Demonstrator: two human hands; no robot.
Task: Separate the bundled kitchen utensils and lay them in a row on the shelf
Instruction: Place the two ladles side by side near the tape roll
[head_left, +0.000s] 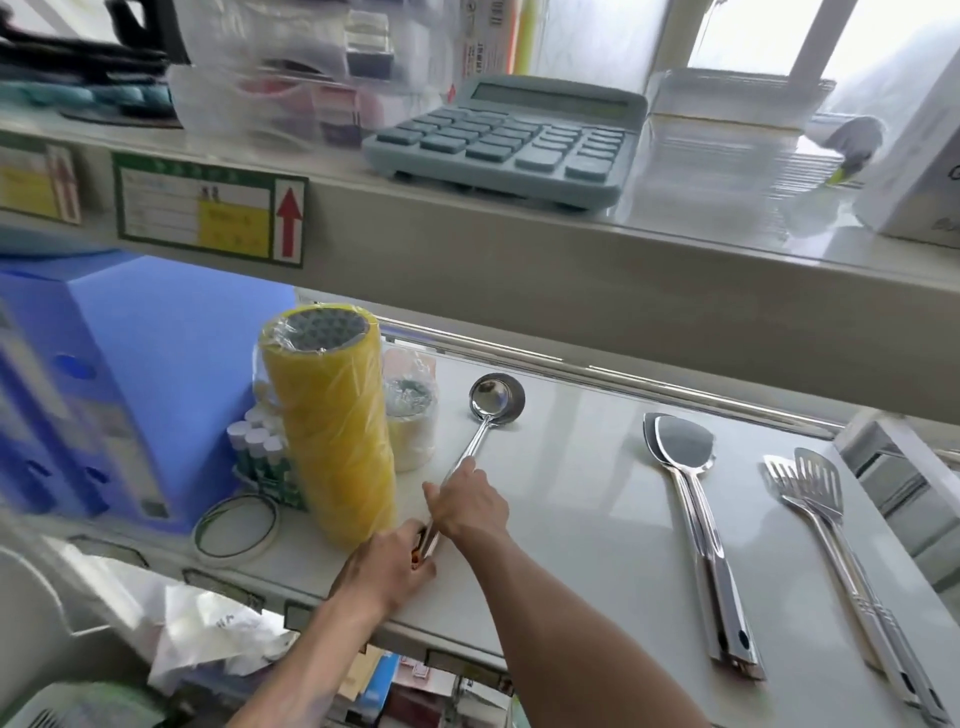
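Here, the ladle (496, 400) is lying on the shelf (587, 499), beside the yellow tape rolls (332, 421). The right hand (467, 504) fingers are grasping its handle, the left hand (387, 564) fingers are pinching its end. The spoons (685, 467) and slotted spatulas (815, 483) are lying further right.

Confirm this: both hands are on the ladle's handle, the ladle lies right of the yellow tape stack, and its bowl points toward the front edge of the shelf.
One detail is wrong. In the head view the ladle has its bowl toward the back of the shelf, and its handle end lies near the front edge. The rest holds: the left hand and right hand are both on the handle, right of the yellow tape stack.
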